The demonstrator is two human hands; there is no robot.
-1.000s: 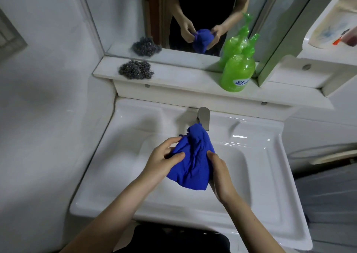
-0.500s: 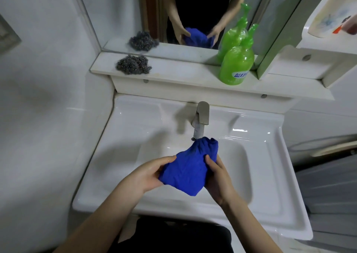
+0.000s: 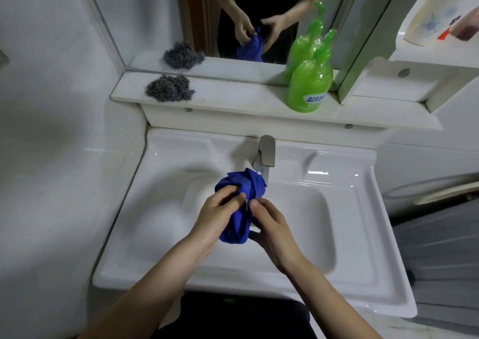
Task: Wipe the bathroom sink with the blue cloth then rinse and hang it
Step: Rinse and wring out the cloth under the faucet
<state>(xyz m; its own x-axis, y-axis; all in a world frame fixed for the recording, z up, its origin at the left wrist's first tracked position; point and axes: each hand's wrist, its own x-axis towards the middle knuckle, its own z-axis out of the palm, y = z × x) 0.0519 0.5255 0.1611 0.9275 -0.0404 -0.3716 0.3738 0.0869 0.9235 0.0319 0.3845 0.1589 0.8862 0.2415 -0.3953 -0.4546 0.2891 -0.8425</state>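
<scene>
Two hands, left hand and right hand, clamped on bunched, seemingly wet blue cloth.

This is a home bathroom. A white ceramic sink with a single metal faucet is set against white wall tiles, and a mirror hangs above it over a narrow white shelf. On the shelf stand a green pump bottle of soap and a steel-wool scrubber. A white wall caddy with toiletries hangs at the upper right.
</scene>
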